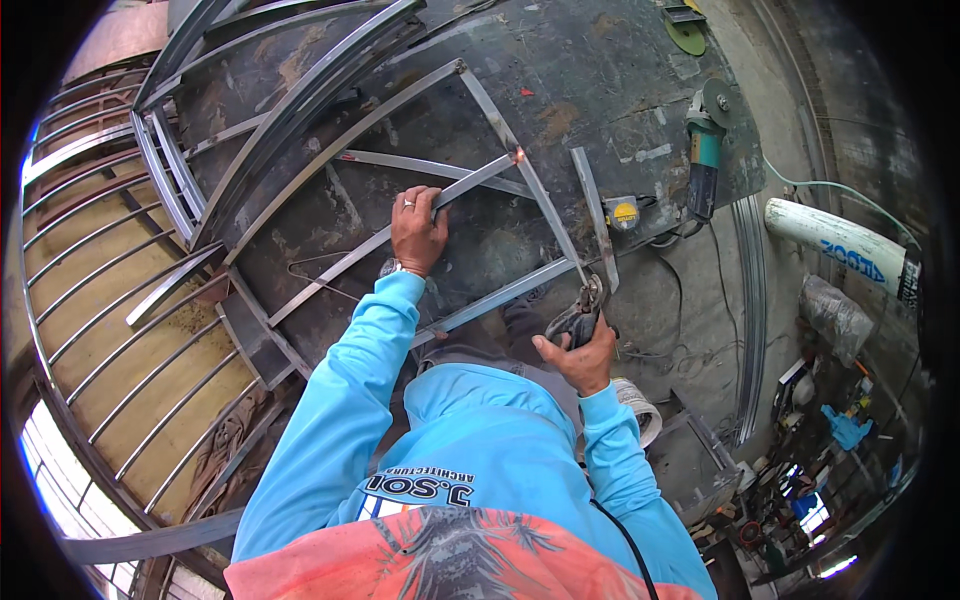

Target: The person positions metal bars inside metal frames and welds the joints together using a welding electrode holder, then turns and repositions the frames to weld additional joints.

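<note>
- Worktable (620, 70), dark and scuffed, spreads out ahead of the person, marked with pale smears and brownish stains.
- Metal frame (500, 110) of straight bars lies on it, directly in front of the person, with a crossbar (345, 262) running diagonally over its middle.
- Left hand (418, 232) rests on the crossbar, its fingers curled closed around the metal.
- Right hand (585, 360) has its fingers wrapped firmly about a black-handled tool (575, 322), whose metal head sits at the frame's near right corner; whether the two touch, I cannot tell.
- Loose bar (592, 205) lies just right of the frame, beside a yellow-and-black tape measure (622, 213).
- Teal angle grinder (705, 150) lies farther right, near the table's edge, with a green disc (686, 38) beyond it.
- Grey floor (700, 290) stretches along the right, bearing long metal channels (752, 330), a white cylinder (830, 243) and, lower down, dim clutter around a blue cloth (847, 428).
- White bucket (648, 420) stands near the right forearm.
- Curved barred railing (125, 345) fills the left side.
</note>
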Motion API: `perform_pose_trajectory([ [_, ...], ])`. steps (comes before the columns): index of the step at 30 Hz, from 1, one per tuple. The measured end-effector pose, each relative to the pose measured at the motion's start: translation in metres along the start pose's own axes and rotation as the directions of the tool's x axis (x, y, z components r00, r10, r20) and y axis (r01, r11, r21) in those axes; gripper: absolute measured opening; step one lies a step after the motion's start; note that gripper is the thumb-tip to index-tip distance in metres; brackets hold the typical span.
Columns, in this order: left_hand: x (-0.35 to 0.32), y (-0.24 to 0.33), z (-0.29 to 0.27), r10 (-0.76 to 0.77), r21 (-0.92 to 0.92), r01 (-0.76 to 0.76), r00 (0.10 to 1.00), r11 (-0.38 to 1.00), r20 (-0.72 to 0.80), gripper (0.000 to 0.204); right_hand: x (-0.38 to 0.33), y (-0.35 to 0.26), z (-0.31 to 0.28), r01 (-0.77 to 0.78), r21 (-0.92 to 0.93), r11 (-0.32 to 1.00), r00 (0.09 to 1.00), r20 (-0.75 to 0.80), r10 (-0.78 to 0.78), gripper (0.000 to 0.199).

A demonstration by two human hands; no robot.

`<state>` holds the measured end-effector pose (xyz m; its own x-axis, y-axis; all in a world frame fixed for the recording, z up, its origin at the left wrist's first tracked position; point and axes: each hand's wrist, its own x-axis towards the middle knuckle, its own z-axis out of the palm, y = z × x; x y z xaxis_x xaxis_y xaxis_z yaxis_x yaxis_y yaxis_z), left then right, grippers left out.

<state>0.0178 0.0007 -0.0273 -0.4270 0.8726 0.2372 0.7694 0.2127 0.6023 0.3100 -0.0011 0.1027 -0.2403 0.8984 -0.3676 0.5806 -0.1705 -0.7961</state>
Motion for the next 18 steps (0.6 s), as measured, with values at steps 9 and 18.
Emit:
perform_pose_trajectory([
  [9, -0.0005, -0.0021, 0.0016, 0.007, 0.000, -0.007, 1.000, 1.000, 0.008, 0.035, -0.0006, -0.0023, 0.0037, 0.004, 0.030, 1.000, 1.000, 0.025, -0.005, 0.063],
  [18, -0.0027, -0.0060, 0.0055, 0.036, 0.008, -0.036, 0.999, 0.999, -0.039, 0.033, -0.0036, 0.0022, 0.0021, -0.021, -0.028, 0.999, 0.999, 0.047, 0.022, 0.068],
])
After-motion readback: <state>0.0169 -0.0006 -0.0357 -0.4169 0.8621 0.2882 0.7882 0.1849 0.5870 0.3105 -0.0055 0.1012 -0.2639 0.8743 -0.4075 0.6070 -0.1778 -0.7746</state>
